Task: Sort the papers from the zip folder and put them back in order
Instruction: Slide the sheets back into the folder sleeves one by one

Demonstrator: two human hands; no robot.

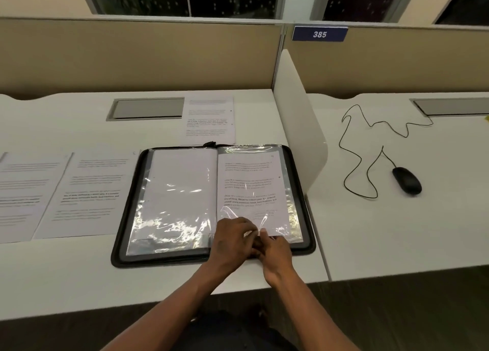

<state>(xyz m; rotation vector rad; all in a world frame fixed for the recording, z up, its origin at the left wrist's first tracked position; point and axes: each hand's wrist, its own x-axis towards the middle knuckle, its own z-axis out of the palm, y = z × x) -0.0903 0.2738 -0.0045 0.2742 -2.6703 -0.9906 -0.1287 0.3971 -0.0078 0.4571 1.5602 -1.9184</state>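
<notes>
Head view shows the zip folder (211, 205) lying open on the desk (79, 279) near the front edge, its clear sleeves glossy and wrinkled. A printed sheet (250, 192) sits in the right-hand sleeve; the left page looks blank. Both hands meet at that sleeve's lower edge: the left hand (234, 241) and right hand (275, 248) are pinched together on the plastic and paper corner. 3 loose sheets are out: 2 at left (90, 192), (23, 192), 1 behind the folder (210, 117). Refiling seems underway, with these left.
</notes>
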